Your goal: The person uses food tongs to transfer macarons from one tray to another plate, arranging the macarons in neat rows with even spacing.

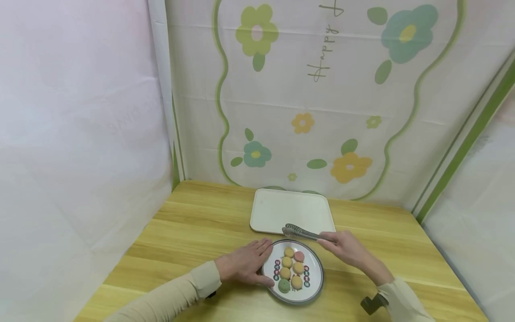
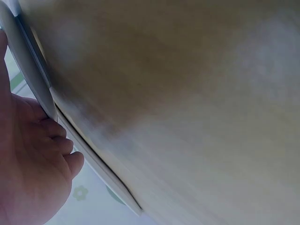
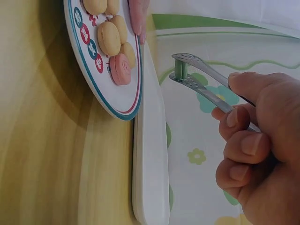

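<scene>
A round plate with a dark rim holds several macarons: cream ones, a pink one and a green one. My left hand touches the plate's left edge, fingers extended along the rim and thumb spread over it. My right hand grips metal tongs above the plate's far edge. Seen from the right wrist, another green piece, apparently a macaron, stands edgewise between the perforated tong tips. From the head it is hidden.
Behind the plate lies a white rectangular tray on the wooden table. A flower-printed cloth hangs at the table's back edge. Pale curtains rise at both sides.
</scene>
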Demonstrator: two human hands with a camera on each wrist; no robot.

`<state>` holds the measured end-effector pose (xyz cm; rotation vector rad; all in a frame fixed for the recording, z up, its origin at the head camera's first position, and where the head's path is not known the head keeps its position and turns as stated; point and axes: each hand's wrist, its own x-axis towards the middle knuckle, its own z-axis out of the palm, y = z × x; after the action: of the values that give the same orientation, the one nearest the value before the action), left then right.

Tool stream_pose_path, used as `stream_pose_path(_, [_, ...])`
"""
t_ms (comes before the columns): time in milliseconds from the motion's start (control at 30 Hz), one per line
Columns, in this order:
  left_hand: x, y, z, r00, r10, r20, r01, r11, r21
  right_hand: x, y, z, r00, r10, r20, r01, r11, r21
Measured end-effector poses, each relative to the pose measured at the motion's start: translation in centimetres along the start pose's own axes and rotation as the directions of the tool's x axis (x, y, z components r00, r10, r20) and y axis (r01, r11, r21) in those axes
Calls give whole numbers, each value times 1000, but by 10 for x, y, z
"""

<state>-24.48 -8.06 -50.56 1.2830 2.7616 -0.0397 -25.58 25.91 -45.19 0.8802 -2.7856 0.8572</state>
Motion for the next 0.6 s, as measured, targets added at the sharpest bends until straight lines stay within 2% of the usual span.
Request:
stream_pose_path(267, [2, 0, -1, 1000, 2, 13, -2, 1000, -8, -20, 1, -1, 1000, -19, 18, 18, 997, 69])
stream_pose_path(467, [1, 1, -1, 1000, 4, 4, -4, 1000, 6, -33, 4, -3, 999, -48, -1, 48, 993, 112])
stream_pose_path(600, [1, 1, -1, 1000, 3, 6, -3, 1000, 2, -42, 5, -6, 999, -34, 20, 31, 988, 149])
